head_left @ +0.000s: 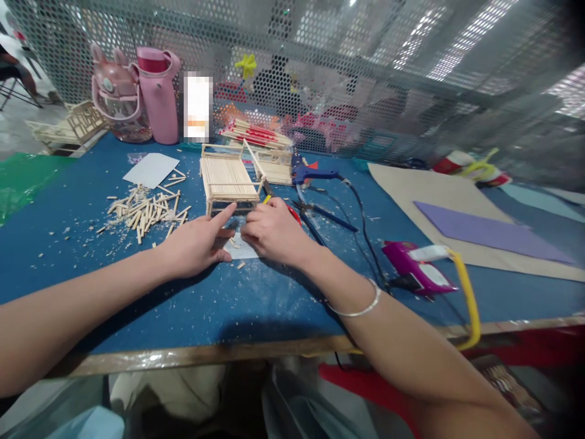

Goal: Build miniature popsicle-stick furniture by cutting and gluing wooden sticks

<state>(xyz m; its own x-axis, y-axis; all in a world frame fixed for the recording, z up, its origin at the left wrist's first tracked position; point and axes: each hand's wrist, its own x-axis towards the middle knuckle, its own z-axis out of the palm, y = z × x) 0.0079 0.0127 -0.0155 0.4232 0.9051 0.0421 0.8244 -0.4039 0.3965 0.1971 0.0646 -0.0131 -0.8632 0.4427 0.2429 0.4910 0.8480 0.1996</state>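
A small model bed of thin wooden sticks [226,174] stands on the blue table, just beyond my hands. My left hand [194,244] rests in front of it with the index finger stretched toward its near edge and the other fingers apart. Beside it, my right hand [276,230] is closed with its fingers pinched together near a small white sheet [242,247]; what it holds, if anything, is hidden. Something yellow and something red show beside the right hand. Cut stick pieces [144,213] lie in a loose pile to the left.
Pliers [326,213] and a blue glue gun [315,174] with its cable lie right of the model. Farther right are a purple device [420,268] and purple foam [489,231]. Pink bottles [159,97] stand at the back left before a perforated metal screen [338,67].
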